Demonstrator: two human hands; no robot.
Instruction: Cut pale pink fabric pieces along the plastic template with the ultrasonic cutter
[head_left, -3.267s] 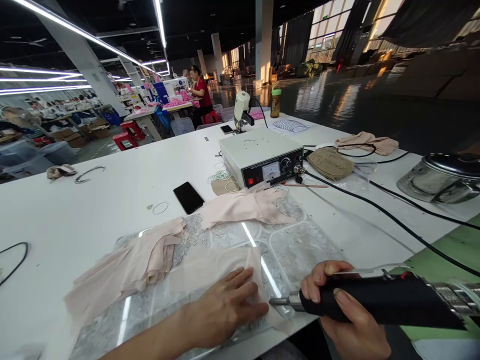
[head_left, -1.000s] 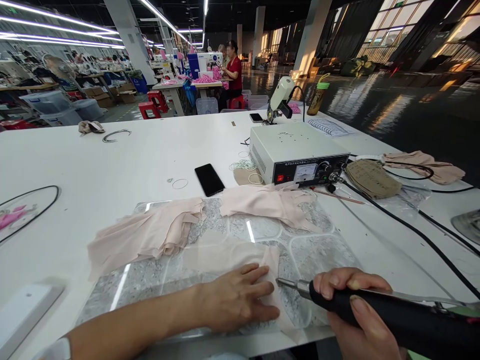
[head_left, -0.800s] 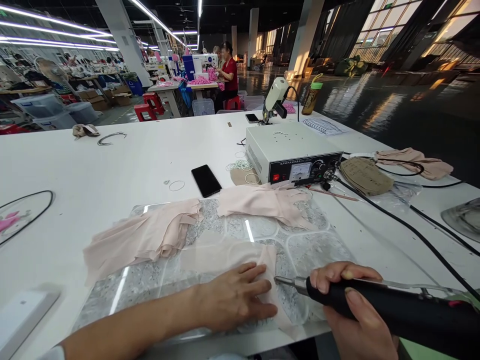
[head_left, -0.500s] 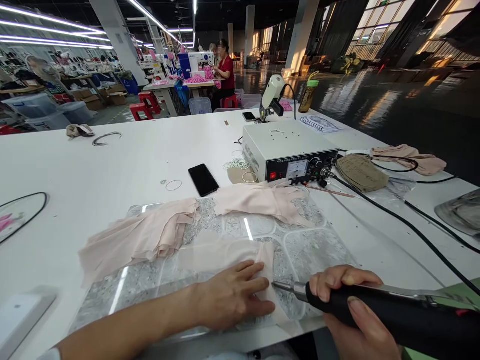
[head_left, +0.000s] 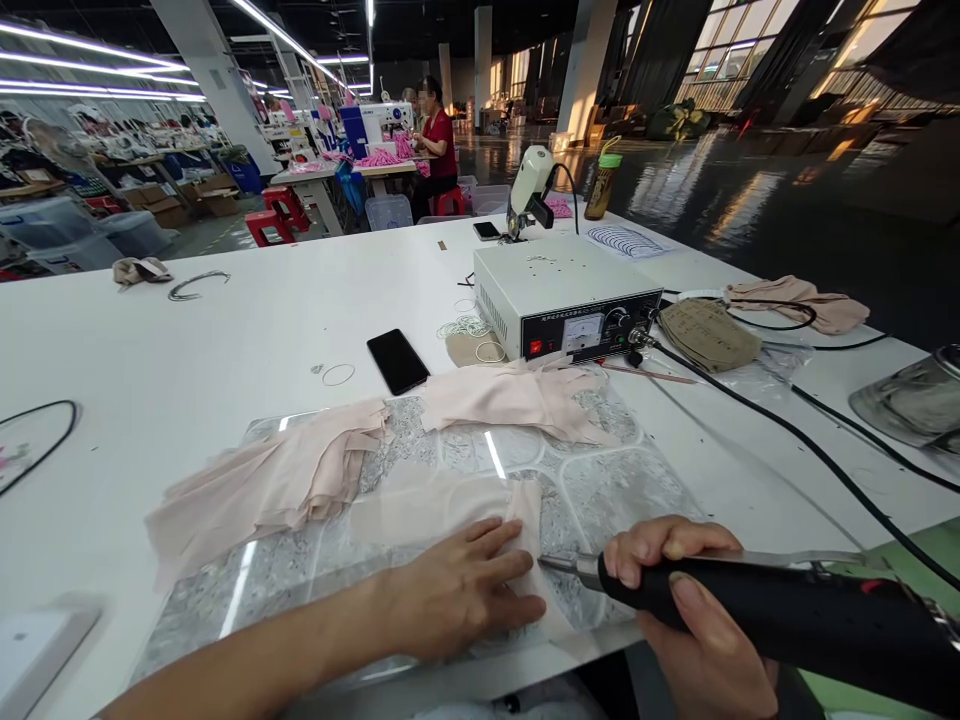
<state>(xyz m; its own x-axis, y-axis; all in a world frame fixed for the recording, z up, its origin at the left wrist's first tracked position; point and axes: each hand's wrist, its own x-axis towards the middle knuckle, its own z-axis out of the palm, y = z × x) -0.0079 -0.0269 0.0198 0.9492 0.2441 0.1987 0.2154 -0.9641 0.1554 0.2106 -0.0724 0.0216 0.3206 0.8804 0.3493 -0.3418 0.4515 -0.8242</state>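
Observation:
My left hand (head_left: 469, 590) lies flat with its fingers spread, pressing a thin pale pink fabric piece (head_left: 420, 510) onto a grey stone-patterned mat (head_left: 630, 480). Wrapped around the black handle of an ultrasonic welding gun (head_left: 750, 610), my right hand (head_left: 690, 600) holds it level. The gun's metal tip meets the right edge of the fabric, just beside my left fingertips. A stack of pale pink fabric pieces (head_left: 277, 475) rests on the mat's left part. Another such stack (head_left: 517, 400) lies at the mat's back.
Behind the mat stands a control box (head_left: 570, 290) with a lit red switch; its black cable (head_left: 795, 430) runs to the right. A phone (head_left: 397, 360), elastic loops (head_left: 465, 327), a khaki fabric stack (head_left: 709, 340) and a glass jar (head_left: 907, 395) are on the white table. A person (head_left: 436, 140) sits sewing beyond.
The whole view has shifted slightly, so the scene sits a little farther left. Both hands keep nearly the same place on the fabric and the gun, with the tip still at the fabric's edge.

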